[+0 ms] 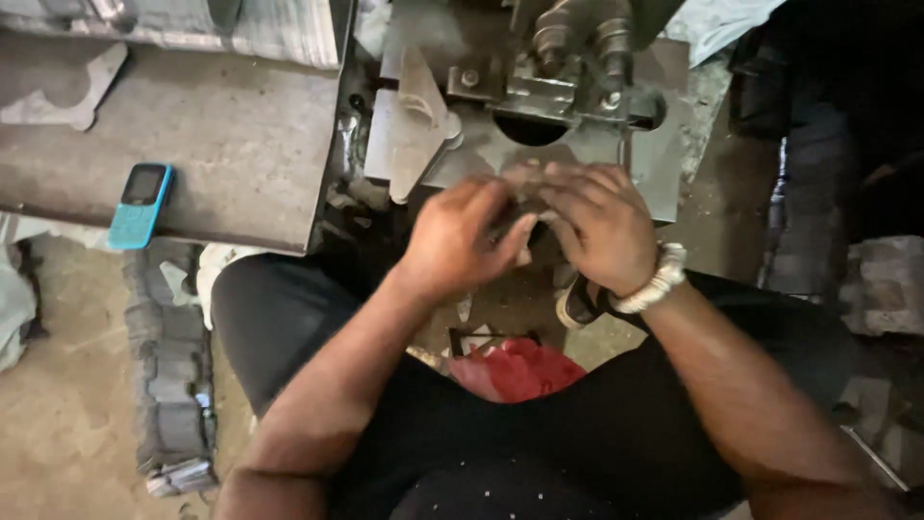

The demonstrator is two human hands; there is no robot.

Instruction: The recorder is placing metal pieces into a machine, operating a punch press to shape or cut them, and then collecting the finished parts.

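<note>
Dark trousers (pixel 577 453) are seen nearest, and above them a small grey metal piece (pixel 525 183) is pinched by both curled hands, left hand (pixel 460 241) and right hand (pixel 602 226), so it could be dropped or fingers (pixel 577 188) caught, it is judged, given the closeness of the steel press machine (pixel 568 67).

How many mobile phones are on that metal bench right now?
1. A blue mobile phone lies near the front edge of the metal bench, left of both hands. Others may sit outside the view.

Bare grey steel bench plate (pixel 221 144), frame's upper left: open passage, only the turquoise keypad phone (pixel 141 204) on its lower-left edge. Upper centre blocked by dark greasy metal press (pixel 568 67).
</note>
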